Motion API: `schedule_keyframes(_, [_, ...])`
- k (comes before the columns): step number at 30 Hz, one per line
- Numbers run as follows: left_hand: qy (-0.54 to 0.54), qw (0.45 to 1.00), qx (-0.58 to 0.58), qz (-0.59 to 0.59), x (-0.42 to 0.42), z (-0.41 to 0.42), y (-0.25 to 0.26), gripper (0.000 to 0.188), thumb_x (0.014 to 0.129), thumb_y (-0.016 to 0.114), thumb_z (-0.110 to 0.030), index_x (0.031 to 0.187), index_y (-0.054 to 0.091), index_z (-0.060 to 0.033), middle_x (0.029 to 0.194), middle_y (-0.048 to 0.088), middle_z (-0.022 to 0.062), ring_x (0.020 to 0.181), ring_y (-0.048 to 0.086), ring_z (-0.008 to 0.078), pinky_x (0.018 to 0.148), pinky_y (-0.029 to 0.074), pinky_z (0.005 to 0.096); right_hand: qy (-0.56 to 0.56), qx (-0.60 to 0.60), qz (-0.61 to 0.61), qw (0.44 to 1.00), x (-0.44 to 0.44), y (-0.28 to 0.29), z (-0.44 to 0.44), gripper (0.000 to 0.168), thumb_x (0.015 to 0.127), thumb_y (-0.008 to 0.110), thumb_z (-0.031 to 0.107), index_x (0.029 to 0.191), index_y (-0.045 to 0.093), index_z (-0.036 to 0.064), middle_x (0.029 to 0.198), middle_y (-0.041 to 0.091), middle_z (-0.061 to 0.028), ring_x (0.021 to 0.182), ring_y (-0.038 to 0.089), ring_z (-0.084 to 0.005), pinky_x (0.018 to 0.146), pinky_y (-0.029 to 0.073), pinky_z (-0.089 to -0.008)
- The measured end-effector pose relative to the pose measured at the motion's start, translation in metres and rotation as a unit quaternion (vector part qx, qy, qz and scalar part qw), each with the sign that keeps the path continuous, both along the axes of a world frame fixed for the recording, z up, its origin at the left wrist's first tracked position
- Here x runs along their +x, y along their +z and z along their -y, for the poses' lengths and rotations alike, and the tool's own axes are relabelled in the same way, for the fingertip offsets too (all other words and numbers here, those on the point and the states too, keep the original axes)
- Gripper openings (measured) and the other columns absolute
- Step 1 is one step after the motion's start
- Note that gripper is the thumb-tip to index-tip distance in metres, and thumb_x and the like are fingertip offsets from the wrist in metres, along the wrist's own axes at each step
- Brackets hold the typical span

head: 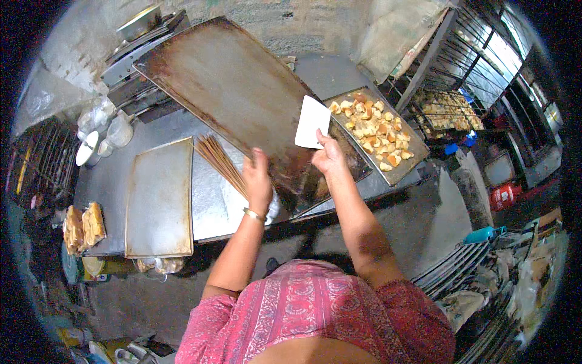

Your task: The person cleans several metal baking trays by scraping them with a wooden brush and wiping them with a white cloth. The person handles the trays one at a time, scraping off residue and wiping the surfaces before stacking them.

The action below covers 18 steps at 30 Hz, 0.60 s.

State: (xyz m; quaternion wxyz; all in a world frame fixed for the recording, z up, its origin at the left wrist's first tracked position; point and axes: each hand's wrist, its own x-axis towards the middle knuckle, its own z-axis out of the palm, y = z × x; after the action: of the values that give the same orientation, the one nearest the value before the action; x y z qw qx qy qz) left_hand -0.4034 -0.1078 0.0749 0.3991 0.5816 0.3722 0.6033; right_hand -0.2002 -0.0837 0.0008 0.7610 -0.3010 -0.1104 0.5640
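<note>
My left hand (258, 182) is at the near edge of a large, worn metal baking tray (227, 77), its thumb over the rim and its fingers mostly hidden. The tray is tilted across the table. A bundle of thin brown sticks (220, 161) runs up to this hand; whether the hand also holds it, I cannot tell. My right hand (329, 157) grips a flat white plastic scraper (313, 122) above the right part of the tray. Just right of it, a smaller metal tray (411, 143) bears many browned bread pieces (379, 127).
Another flat metal tray (159, 200) lies on the left of the metal-topped table (111, 182). Wrapped bread packs (93, 225) rest at its left end, with clear plastic bags (96, 116) behind. At the right stands a rack holding more bread pieces (448, 109).
</note>
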Motion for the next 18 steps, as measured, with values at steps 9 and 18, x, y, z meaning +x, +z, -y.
schedule_keyframes(9, [-0.289,0.853,-0.315,0.299,-0.169,-0.072,-0.048,0.062,0.08,0.043,-0.05,0.126,0.033,-0.0082,0.123,0.042,0.0117,0.113,0.039,0.0338,0.093,0.031,0.0548,-0.117,-0.036,0.195,0.973,0.088,0.005,0.042,0.031,0.079,0.059,0.015,0.106,0.05,0.001,0.1,0.057,-0.0062,0.093,0.052,-0.0176,0.082,0.038,-0.0305])
schedule_keyframes(18, [-0.098,0.979,-0.18,-0.011,-0.21,-0.038,-0.016,0.028,0.086,0.048,-0.034,0.085,0.049,-0.0059,0.072,0.038,-0.0057,0.067,0.033,0.0061,0.062,0.029,0.0201,-0.167,-0.109,0.363,0.91,0.069,0.027,0.025,0.026,0.079,0.057,0.011,0.102,0.053,-0.001,0.092,0.059,-0.0063,0.083,0.054,-0.015,0.075,0.04,-0.0282])
